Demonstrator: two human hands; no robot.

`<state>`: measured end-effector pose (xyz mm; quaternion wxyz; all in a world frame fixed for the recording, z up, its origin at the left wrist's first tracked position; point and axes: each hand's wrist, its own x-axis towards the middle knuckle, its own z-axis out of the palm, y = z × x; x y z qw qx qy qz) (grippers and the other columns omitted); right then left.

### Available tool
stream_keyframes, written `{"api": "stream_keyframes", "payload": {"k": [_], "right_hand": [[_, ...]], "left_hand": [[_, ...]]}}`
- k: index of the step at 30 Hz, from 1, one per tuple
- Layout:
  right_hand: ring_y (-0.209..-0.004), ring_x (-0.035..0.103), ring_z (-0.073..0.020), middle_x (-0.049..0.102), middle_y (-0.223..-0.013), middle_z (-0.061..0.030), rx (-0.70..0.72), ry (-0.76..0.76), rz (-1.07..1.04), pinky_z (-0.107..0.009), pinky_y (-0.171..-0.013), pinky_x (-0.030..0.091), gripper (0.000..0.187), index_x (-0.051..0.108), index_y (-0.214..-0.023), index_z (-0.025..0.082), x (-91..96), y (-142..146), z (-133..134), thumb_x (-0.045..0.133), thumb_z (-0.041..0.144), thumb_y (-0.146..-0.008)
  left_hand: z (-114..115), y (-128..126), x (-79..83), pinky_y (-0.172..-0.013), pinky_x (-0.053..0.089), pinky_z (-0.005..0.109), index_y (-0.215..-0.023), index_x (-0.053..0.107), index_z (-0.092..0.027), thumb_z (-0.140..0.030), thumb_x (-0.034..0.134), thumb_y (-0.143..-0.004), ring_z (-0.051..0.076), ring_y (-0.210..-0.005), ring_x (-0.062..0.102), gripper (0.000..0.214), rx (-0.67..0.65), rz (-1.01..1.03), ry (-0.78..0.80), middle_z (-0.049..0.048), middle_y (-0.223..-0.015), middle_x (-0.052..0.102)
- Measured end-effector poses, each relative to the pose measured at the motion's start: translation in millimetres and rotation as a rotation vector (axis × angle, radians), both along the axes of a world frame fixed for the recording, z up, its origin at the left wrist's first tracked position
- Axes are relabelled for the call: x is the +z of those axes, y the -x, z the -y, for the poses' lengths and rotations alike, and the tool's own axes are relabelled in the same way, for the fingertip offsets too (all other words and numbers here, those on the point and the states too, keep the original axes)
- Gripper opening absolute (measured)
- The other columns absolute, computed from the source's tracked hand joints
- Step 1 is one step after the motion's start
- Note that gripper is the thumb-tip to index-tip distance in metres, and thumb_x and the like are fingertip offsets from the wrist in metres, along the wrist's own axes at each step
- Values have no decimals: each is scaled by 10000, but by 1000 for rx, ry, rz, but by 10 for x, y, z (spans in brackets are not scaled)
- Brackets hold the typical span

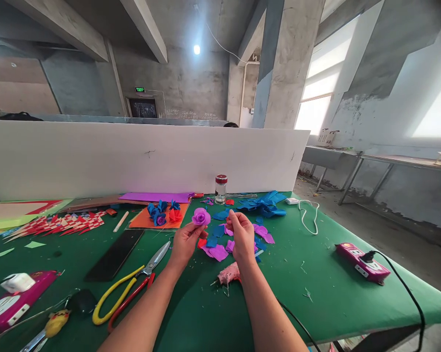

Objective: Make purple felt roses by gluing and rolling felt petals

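Note:
My left hand [185, 240] is closed round the base of a purple felt rose [200, 216], holding it up over the green table [315, 288]. My right hand [241, 233] is beside it, fingers pinched together near loose purple felt petals [219, 252]; what they pinch is too small to make out. Blue felt scraps [264, 203] and more purple pieces lie just beyond both hands. A pink glue gun [228, 274] rests on the cloth under my right wrist.
Yellow and red handled scissors [128, 291] and a black phone [115, 254] lie at left. Finished blue and red roses [161, 213] sit on orange felt. A small glass jar [220, 188] stands by the white partition [132, 156]. A pink power strip [361, 261] is at right.

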<state>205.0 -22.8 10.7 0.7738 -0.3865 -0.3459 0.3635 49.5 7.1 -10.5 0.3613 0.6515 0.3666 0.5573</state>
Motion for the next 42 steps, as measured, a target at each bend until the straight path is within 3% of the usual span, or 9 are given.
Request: {"api": "stream_keyframes", "payload": {"k": [6,11,20,23,26,31,34,39,42], "right_hand": [[-543,399,-100,483,-589,30,48,-14,61,-230,-526,336,391,574,-666,175,-47,76,13,661,552,-727],[-560,420,-110,492,-585,28,90,-3,193,-236,-543,340,356,588,-682,173,-86,177,41,613,512,-785],[-602,500,-136,581,-639,4,17,-39,467,-248,-581,391,307,628,-743,173,-98,262,34,564,461,-829],[-624,529,-144,611,-676,-6,35,-28,541,-245,-577,397,293,631,-783,176,-50,162,186,543,449,-845],[-660,553,-152,638,-732,-12,-24,9,684,-248,-598,408,267,632,-837,189,-49,-135,500,531,435,-860],[-636,541,-165,619,-692,5,-129,303,1194,-262,-587,384,242,594,-751,224,-313,-720,1090,604,458,-810],[-666,560,-182,616,-744,-18,-80,382,1341,-273,-590,399,293,600,-786,228,-537,-837,1242,551,510,-846],[-777,579,-220,601,-804,-52,-86,309,1466,-322,-701,446,295,560,-806,228,-773,-729,1213,410,450,-931],[-776,579,-226,597,-801,-61,-124,256,1386,-343,-727,459,280,523,-786,227,-788,-714,1162,382,418,-936]], "left_hand": [[-43,5,3,-632,530,284,-837,768,-167,-419,785,-657,151,-587,631,310,-12,319,155,30,-685,714],[2,9,60,-588,520,243,-829,759,-139,-373,836,-605,114,-586,618,333,-158,544,297,38,-749,705],[79,-38,95,-571,506,223,-827,746,-106,-317,839,-616,98,-566,599,313,-321,577,354,41,-695,685],[67,-48,70,-575,513,229,-835,744,-111,-312,836,-621,98,-571,604,308,-320,587,360,44,-725,692],[56,-58,58,-562,506,221,-823,742,-110,-308,836,-616,92,-566,600,302,-318,586,351,42,-717,684],[76,-77,69,-545,507,229,-828,739,-109,-307,818,-633,90,-553,589,289,-335,563,342,42,-729,678],[83,-74,62,-544,508,229,-831,736,-106,-307,816,-637,89,-558,590,291,-351,558,332,44,-733,678],[47,-39,27,-551,509,229,-845,734,-109,-328,808,-657,85,-558,591,297,-345,549,313,41,-738,680],[37,-32,17,-542,501,224,-853,735,-110,-322,808,-662,84,-556,591,295,-336,540,313,44,-750,683]]}}
